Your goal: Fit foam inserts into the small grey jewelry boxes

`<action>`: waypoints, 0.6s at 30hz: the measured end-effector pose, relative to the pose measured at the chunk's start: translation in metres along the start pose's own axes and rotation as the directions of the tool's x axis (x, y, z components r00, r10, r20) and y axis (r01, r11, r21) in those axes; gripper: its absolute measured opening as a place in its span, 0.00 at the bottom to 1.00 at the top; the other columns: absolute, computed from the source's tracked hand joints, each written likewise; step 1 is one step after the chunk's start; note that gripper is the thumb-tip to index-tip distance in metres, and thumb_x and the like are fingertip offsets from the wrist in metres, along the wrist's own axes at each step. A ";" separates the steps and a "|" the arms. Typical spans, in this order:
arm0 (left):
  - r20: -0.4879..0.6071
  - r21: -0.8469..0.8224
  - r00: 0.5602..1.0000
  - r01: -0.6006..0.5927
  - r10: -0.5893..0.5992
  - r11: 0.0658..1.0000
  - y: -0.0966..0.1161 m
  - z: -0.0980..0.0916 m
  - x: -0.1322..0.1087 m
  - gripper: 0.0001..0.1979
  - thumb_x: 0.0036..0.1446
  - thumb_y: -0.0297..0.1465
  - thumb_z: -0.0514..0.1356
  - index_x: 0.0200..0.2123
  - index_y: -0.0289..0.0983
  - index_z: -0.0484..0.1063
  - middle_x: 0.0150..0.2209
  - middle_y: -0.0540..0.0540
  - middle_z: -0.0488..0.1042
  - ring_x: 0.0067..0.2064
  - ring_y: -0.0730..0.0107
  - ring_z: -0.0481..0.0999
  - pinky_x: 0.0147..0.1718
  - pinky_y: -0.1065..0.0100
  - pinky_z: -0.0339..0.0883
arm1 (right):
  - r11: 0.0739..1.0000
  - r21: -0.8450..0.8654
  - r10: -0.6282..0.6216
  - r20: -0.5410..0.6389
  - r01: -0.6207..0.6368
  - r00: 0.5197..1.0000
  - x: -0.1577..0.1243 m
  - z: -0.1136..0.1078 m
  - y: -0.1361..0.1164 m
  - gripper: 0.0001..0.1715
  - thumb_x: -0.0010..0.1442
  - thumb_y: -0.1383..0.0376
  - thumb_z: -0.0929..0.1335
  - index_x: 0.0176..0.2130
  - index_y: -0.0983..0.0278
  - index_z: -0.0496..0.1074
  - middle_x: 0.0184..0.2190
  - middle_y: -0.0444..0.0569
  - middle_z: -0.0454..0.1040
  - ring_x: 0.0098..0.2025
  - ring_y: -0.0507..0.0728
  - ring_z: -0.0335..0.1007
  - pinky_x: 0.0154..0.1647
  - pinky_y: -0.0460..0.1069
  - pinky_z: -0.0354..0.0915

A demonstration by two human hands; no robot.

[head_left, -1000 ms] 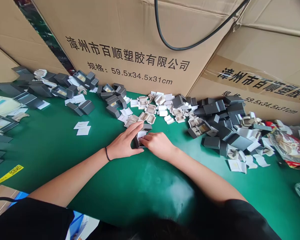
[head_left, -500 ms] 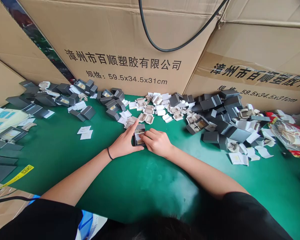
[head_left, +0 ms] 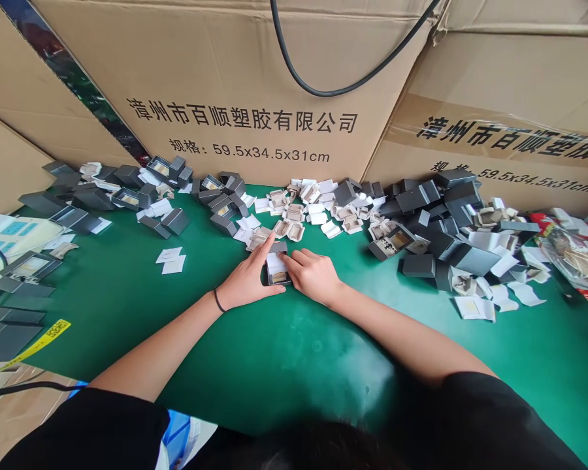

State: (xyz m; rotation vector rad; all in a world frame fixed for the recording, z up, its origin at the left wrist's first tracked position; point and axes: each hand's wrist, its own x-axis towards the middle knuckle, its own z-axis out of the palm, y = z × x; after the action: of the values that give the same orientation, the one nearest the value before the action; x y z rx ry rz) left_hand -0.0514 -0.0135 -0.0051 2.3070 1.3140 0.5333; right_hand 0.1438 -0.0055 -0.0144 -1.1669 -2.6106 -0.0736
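A small dark grey box (head_left: 278, 278) lies open on the green table in front of me, with its lid folded back on the far side. My left hand (head_left: 247, 281) braces it from the left, thumb along the near edge and index finger pointing away along the side. In the box sits a white paper slip (head_left: 276, 264) above a gold-toned patch. My right hand (head_left: 316, 277) is at the box's right side, fingers curled, with the fingertips at the slip's edge. Its inner fingers are partly hidden.
Crumpled paperboard inserts (head_left: 294, 214) lie just beyond the box. More dark boxes are heaped at the right (head_left: 441, 241) and left (head_left: 81, 196). Two white slips (head_left: 172, 260) rest left of my hands. Large cartons (head_left: 245, 72) stand behind, a black cable (head_left: 323, 93) hanging before them.
My right hand has drawn back slightly to the right, and more of the white slip in the box now shows. My left hand keeps its place at the box.
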 end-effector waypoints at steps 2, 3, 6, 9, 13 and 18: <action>0.003 0.003 1.000 0.005 -0.005 1.000 0.000 0.000 0.000 0.57 0.46 0.40 0.65 0.66 0.43 0.25 0.66 0.35 0.46 0.61 0.46 0.59 0.49 0.57 0.68 | 1.000 0.007 0.010 0.031 -0.010 0.999 0.000 0.000 -0.001 0.23 0.66 0.64 0.56 0.57 0.64 0.65 0.35 0.52 0.72 0.36 0.54 0.63 0.26 0.47 0.52; 0.003 0.003 1.000 0.004 -0.005 1.000 0.000 0.000 0.000 0.56 0.47 0.40 0.65 0.66 0.43 0.25 0.66 0.35 0.46 0.61 0.46 0.59 0.49 0.57 0.67 | 1.000 0.009 0.015 0.046 -0.015 0.999 0.000 0.000 -0.002 0.23 0.66 0.64 0.56 0.57 0.64 0.64 0.35 0.52 0.72 0.36 0.54 0.63 0.26 0.47 0.52; -0.005 -0.008 1.000 -0.005 0.005 1.000 -0.001 0.000 -0.001 0.56 0.47 0.40 0.65 0.66 0.42 0.26 0.66 0.35 0.46 0.62 0.47 0.58 0.51 0.57 0.66 | 0.999 0.012 0.029 0.079 -0.030 0.996 0.000 -0.001 -0.003 0.23 0.65 0.65 0.57 0.58 0.64 0.63 0.35 0.52 0.73 0.37 0.54 0.65 0.26 0.47 0.53; -0.008 -0.035 1.000 -0.020 0.020 0.999 -0.001 0.001 -0.001 0.56 0.47 0.39 0.65 0.66 0.41 0.27 0.66 0.36 0.47 0.63 0.48 0.56 0.53 0.56 0.63 | 0.998 0.031 0.043 0.078 -0.046 0.996 0.000 -0.002 -0.003 0.22 0.65 0.64 0.57 0.57 0.63 0.64 0.35 0.50 0.73 0.37 0.53 0.67 0.25 0.47 0.51; 0.015 -0.058 0.999 -0.046 0.047 0.997 0.000 0.001 -0.002 0.55 0.48 0.38 0.65 0.66 0.41 0.27 0.64 0.35 0.50 0.64 0.49 0.54 0.56 0.53 0.60 | 0.995 0.069 0.064 0.059 -0.068 0.996 0.002 -0.009 -0.004 0.22 0.67 0.59 0.54 0.50 0.62 0.69 0.32 0.48 0.75 0.34 0.52 0.69 0.24 0.47 0.48; 0.003 -0.048 0.999 -0.054 0.054 0.997 0.002 0.002 -0.001 0.54 0.48 0.37 0.65 0.66 0.41 0.28 0.64 0.34 0.50 0.64 0.47 0.54 0.55 0.51 0.60 | 1.000 -0.011 0.017 0.143 -0.016 0.990 0.011 -0.019 -0.010 0.22 0.68 0.60 0.55 0.42 0.66 0.72 0.29 0.49 0.75 0.28 0.52 0.68 0.23 0.48 0.45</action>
State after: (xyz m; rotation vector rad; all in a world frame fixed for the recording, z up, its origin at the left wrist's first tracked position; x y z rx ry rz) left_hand -0.0497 -0.0155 -0.0062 2.3086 1.2268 0.5706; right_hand 0.1339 -0.0076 0.0075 -1.2394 -2.7261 0.0010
